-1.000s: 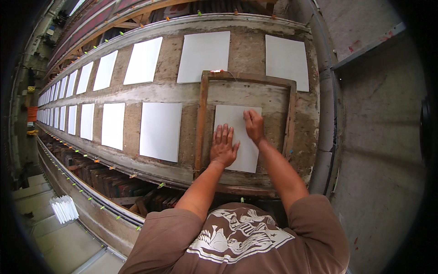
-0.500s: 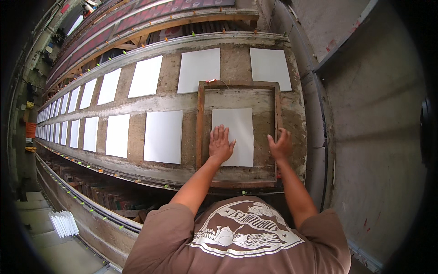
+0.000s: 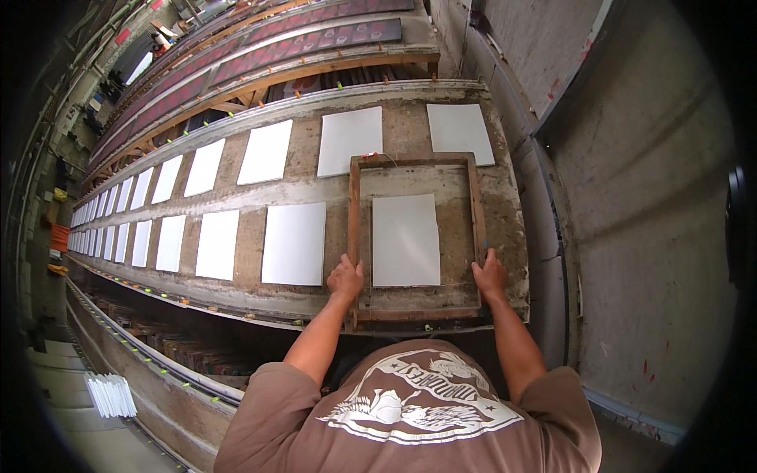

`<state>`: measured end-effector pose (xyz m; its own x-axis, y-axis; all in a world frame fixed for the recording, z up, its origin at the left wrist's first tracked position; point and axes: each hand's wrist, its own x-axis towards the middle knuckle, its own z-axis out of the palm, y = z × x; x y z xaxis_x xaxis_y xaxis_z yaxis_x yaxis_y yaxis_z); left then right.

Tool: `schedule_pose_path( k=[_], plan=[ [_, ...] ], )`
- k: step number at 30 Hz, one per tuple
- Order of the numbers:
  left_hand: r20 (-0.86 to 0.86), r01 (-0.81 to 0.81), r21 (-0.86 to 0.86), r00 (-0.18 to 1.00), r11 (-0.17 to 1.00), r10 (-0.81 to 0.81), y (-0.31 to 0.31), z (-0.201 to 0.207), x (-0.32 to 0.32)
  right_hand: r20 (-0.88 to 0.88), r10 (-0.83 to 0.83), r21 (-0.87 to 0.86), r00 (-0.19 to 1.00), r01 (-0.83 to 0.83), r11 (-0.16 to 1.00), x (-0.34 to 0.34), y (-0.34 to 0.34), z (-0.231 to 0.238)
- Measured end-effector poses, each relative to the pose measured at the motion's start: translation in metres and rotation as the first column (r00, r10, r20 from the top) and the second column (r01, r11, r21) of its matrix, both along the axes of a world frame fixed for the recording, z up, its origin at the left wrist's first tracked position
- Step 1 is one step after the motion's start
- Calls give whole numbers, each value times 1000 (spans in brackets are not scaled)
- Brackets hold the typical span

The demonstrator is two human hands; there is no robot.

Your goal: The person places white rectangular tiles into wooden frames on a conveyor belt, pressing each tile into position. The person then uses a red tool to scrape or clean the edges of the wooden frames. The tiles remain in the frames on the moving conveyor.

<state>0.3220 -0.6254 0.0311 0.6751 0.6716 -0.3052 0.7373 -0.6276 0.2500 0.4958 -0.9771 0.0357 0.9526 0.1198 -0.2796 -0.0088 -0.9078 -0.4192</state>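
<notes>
1. Between the fingers of both hands, wooden frame (image 3: 354, 213); gripped by left hand (image 3: 345, 278) on its left bar, by right hand (image 3: 490, 276) on its right; fingers curled, apparently clamped round the wood.
2. Inside the frame, just beyond the fingertips, white sheet (image 3: 405, 240); flat on table (image 3: 509, 236), untouched.
3. Away from the left fingers now, sheet just released; handling seemingly shifted to the frame.

Left fingers (image 3: 344, 262) off sheet (image 3: 406, 240), now gripping frame (image 3: 354, 209).
</notes>
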Motion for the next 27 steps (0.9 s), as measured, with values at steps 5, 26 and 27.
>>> schedule_pose_path(
  k=[5, 26, 27],
  plan=[
    [156, -46, 26, 987, 999, 42, 2, 17, -2, 118, 20, 7, 993, -20, 1000, -2, 8, 11],
    [503, 171, -638, 830, 750, 239, 20, 125, -23, 60, 160, -49, 985, -157, 986, 1, -42, 183],
    [508, 185, -671, 820, 718, 263, 20, 115, -20, 60, 197, -56, 979, -193, 980, 9, -49, 182]
  ],
)
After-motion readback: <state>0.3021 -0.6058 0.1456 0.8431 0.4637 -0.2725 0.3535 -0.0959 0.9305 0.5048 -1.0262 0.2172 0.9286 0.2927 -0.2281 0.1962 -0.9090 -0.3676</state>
